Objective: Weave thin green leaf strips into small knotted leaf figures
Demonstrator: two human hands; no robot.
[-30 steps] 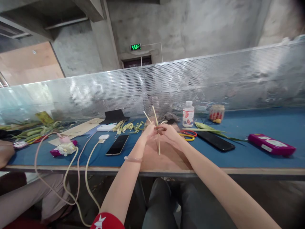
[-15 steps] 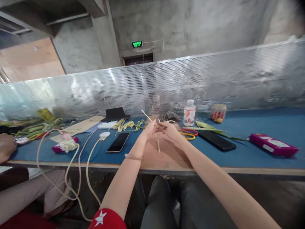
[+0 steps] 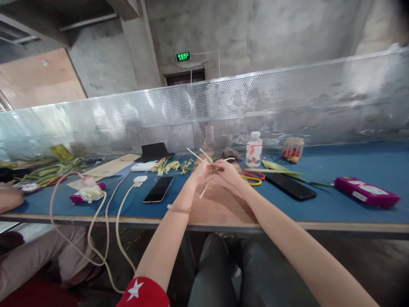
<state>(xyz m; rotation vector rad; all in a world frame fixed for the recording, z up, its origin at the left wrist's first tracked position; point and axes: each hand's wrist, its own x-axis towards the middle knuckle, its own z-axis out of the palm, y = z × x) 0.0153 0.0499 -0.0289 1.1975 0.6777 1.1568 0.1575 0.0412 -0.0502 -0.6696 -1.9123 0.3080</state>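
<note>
My left hand [image 3: 200, 173] and my right hand [image 3: 225, 173] meet above a brown board [image 3: 220, 207] on the blue table [image 3: 335, 200]. Both pinch a small woven bundle of pale straw strips [image 3: 212, 169]. Thin strip ends stick out up-left and down-left from between the fingers. A pink bracelet [image 3: 179, 208] sits on my left wrist. The fingers of both hands are closed around the bundle's middle, which hides its shape.
A phone [image 3: 158, 189], white cables [image 3: 121, 204], red and yellow scissors [image 3: 252, 178], a second phone [image 3: 289, 186], a white bottle [image 3: 254, 150], a jar [image 3: 292, 149], green leaves [image 3: 281, 170] and a pink case [image 3: 366, 192] lie around. A perforated metal screen [image 3: 287, 106] backs the table. Another person's arm [image 3: 9, 198] rests far left.
The strip that hung straight down now slants down-left, and the upright ends have tipped lower to the left. Both hands stayed together and turned the bundle a little.
</note>
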